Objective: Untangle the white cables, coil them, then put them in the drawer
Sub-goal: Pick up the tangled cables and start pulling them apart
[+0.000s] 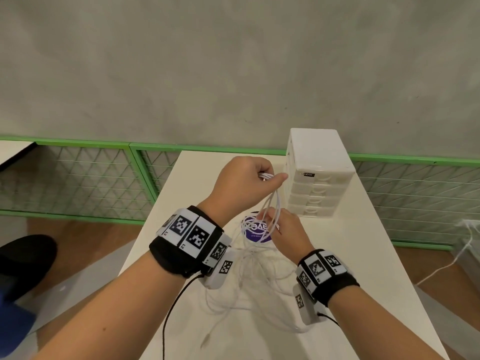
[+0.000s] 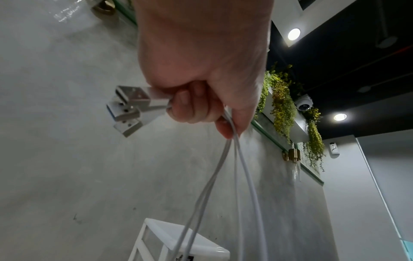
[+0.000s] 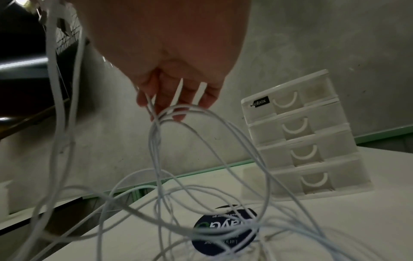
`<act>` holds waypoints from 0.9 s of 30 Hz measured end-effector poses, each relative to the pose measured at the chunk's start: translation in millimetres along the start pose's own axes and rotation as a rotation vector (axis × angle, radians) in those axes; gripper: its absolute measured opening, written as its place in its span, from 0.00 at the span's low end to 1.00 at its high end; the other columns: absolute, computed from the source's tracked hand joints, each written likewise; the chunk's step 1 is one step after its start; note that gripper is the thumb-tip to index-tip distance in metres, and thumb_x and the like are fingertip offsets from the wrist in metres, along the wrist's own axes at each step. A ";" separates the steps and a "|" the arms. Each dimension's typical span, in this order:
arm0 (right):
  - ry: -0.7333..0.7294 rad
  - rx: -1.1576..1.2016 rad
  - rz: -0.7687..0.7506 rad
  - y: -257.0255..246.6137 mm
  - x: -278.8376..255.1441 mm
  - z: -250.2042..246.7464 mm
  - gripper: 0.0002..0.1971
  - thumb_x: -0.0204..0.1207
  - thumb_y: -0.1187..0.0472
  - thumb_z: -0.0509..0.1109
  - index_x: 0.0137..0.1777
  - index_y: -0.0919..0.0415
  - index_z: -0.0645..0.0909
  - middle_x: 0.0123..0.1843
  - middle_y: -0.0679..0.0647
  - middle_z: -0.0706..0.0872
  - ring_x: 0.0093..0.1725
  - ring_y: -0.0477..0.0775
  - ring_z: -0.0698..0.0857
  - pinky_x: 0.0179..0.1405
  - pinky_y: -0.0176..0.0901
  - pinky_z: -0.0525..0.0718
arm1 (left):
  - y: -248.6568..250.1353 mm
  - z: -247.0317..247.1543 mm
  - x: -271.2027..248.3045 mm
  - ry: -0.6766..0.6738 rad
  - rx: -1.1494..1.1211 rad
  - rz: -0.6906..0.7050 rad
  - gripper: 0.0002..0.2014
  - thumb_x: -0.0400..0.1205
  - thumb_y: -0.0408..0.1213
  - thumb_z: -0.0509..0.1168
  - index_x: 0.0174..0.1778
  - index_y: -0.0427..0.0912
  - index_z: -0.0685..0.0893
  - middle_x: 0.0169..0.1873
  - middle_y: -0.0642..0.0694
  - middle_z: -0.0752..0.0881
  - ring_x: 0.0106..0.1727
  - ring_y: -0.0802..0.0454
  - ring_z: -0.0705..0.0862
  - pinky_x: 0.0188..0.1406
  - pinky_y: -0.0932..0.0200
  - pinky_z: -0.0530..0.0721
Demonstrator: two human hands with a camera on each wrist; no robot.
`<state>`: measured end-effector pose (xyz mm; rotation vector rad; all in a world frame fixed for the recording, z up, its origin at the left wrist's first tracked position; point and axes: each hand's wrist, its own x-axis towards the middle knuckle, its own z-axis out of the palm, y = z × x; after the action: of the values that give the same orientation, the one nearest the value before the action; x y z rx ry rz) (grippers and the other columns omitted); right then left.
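A white desk (image 1: 363, 255) is standing against a grey wall. My left hand (image 1: 244, 183) is clenching the USB plugs (image 2: 129, 109) high so the white cables (image 1: 259, 281) are hanging free; my right hand (image 1: 285, 229) is pinching strands below, teasing loops apart mid-desk. The drawer unit (image 1: 319, 178) at the far edge is reading "box", its first letters illegible.

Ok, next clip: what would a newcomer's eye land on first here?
Probably the left hand, raised above the table, gripping a bunch of white cables with three USB plugs sticking out of the fist. Below it the right hand holds the same strands, and the rest lies in a loose tangle over a dark round sticker. Behind stands a white four-drawer box, every drawer closed.
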<state>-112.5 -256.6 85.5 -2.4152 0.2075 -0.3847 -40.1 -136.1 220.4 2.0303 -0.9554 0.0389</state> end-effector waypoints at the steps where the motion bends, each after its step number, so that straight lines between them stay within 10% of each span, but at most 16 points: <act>1: -0.067 -0.077 0.024 1.9 1.9 1.4 0.13 0.81 0.60 0.57 0.54 0.46 0.83 0.45 0.46 0.86 0.51 0.52 0.79 0.58 0.53 0.72 | -0.5 -1.2 -0.2 0.023 0.016 0.013 0.20 0.77 0.47 0.72 0.21 0.48 0.75 0.17 0.51 0.72 0.22 0.55 0.69 0.27 0.59 0.67; 15: -0.152 -0.254 0.206 6.2 16.1 -14.9 0.22 0.81 0.67 0.55 0.74 0.55 0.70 0.62 0.59 0.81 0.61 0.63 0.81 0.58 0.52 0.78 | -14.0 -17.3 -2.2 0.138 0.048 -0.021 0.20 0.78 0.50 0.71 0.23 0.46 0.75 0.18 0.51 0.71 0.23 0.54 0.68 0.28 0.56 0.66; 19: -0.035 -0.145 0.284 -0.3 20.7 -27.1 0.28 0.84 0.55 0.56 0.82 0.56 0.53 0.49 0.59 0.88 0.54 0.63 0.84 0.46 0.49 0.79 | -28.2 -20.9 1.4 0.074 0.090 -0.133 0.21 0.79 0.53 0.68 0.28 0.40 0.79 0.19 0.51 0.72 0.24 0.53 0.70 0.29 0.56 0.66; 23: 0.132 -0.074 0.219 -2.0 21.0 -34.9 0.15 0.84 0.50 0.57 0.57 0.58 0.80 0.40 0.57 0.87 0.45 0.62 0.84 0.40 0.50 0.79 | -36.8 -9.5 -3.2 0.014 0.165 -0.146 0.24 0.81 0.55 0.64 0.30 0.36 0.79 0.21 0.46 0.74 0.30 0.43 0.76 0.29 0.55 0.67; 27: 0.119 0.104 0.206 10.8 13.4 -36.6 0.11 0.81 0.54 0.64 0.44 0.58 0.85 0.41 0.52 0.88 0.44 0.54 0.83 0.45 0.47 0.79 | -38.2 -16.5 -2.0 0.122 0.116 -0.124 0.24 0.81 0.54 0.64 0.28 0.38 0.75 0.19 0.48 0.68 0.26 0.45 0.69 0.29 0.54 0.65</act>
<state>-112.4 -290.1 108.1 -2.2451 0.4732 -0.4343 -12.1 -110.4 203.4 2.1628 -0.7659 0.1524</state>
